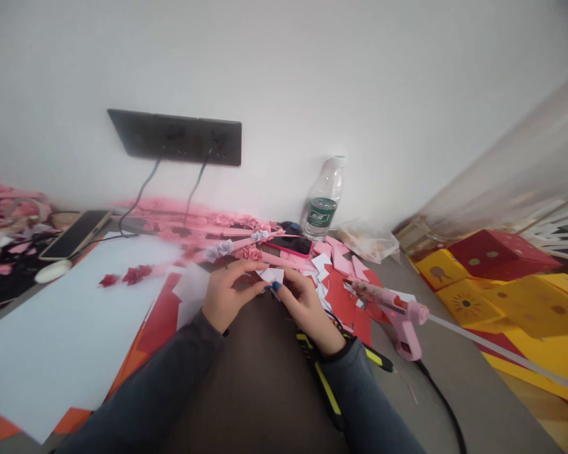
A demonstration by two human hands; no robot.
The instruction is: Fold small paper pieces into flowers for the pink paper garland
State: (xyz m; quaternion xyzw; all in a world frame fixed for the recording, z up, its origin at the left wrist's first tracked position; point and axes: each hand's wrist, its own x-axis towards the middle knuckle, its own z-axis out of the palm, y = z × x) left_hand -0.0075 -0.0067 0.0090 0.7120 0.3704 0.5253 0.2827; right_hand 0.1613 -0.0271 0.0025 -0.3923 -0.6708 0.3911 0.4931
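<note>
Between my two hands, above the grey table (260,391), is a small piece of white paper (272,275) that looks folded. My left hand (231,290) pinches its left side between thumb and fingers. From the right, my right hand (307,306) closes on it too, with the thumb nail touching its lower edge. Just beyond my hands lie pink paper flower stems (224,230), some bearing white and pink blooms. Loose red and white paper pieces (345,293) are spread beside my right hand. Yellow-and-black handled pliers (329,384) lie partly under my right wrist.
A pink glue gun (400,315) with a cord rests at the right. Behind stand a water bottle (324,202) and a pink-cased phone (291,244). Large white sheets (66,328) cover the left side, near another phone (78,233). Yellow and red boxes (511,296) stand far right.
</note>
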